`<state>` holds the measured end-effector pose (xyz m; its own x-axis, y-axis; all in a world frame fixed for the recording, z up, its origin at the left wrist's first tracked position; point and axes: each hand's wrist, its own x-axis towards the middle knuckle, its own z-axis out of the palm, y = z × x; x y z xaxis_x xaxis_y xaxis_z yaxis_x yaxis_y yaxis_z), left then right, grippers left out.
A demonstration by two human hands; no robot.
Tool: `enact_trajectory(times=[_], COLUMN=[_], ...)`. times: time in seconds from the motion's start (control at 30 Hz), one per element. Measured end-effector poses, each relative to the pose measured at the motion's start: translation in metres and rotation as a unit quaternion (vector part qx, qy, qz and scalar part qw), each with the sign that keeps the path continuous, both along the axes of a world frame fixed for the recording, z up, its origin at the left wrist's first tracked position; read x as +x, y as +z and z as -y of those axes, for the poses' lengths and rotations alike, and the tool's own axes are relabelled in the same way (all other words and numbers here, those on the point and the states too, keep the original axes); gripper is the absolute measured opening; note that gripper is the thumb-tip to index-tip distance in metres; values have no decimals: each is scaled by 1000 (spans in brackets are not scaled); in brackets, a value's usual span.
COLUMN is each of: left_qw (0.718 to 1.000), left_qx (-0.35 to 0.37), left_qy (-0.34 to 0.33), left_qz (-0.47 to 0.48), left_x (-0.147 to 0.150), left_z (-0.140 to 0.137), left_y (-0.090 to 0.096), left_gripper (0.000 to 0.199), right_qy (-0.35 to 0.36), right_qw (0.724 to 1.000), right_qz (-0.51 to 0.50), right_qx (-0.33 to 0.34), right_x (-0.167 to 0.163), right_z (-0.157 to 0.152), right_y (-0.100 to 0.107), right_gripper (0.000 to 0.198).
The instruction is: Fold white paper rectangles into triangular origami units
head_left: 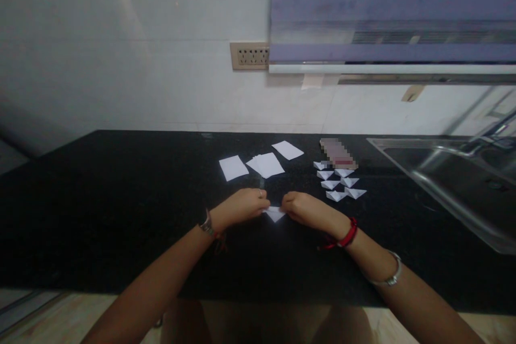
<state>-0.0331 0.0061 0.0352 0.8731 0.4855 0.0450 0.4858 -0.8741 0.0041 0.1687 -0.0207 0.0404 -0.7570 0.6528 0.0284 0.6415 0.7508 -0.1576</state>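
A small white folded piece of paper (pixel 276 214) lies on the black countertop (pixel 121 215), its pointed end toward me. My left hand (pixel 245 202) grips its left end with the fingers closed. On the opposite end, my right hand (pixel 303 207) pinches the paper in the same way. Beyond my hands lie a sheet of white paper (pixel 234 167), an overlapping stack of white paper (pixel 269 165) and another sheet farther back (pixel 287 150). Several folded paper triangles (pixel 331 185) sit in two columns off to the right.
A phone-like flat object (pixel 338 153), blurred out, lies behind the folded triangles. At the right a metal sink (pixel 403 164) with a faucet (pixel 495 129) is set into the counter. Against the back wall are a socket panel (pixel 253 57) and a purple-grey blind (pixel 387 5).
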Motion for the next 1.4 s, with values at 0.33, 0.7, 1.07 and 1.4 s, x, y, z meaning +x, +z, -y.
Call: enact_trajectory(times=[0.33, 0.7, 1.07, 1.4], left_qw=[999, 996, 993, 993], left_qx=[12, -19, -22, -55], left_qy=[37, 83, 102, 93], left_qz=[-39, -40, -62, -49], left_x=[-1, 3, 0, -2], left_z=[12, 23, 26, 29], left_y=[4, 10, 7, 8], left_gripper=[17, 31, 36, 41], right_qy=[26, 15, -42, -97], right_qw=[999, 997, 986, 993], right_qz=[-9, 71, 154, -69], right_qx=[-20, 22, 55, -17], right_x=[3, -1, 8, -2], right_z=[2, 8, 13, -3], right_y=[5, 12, 18, -3], right_gripper=[23, 25, 19, 22])
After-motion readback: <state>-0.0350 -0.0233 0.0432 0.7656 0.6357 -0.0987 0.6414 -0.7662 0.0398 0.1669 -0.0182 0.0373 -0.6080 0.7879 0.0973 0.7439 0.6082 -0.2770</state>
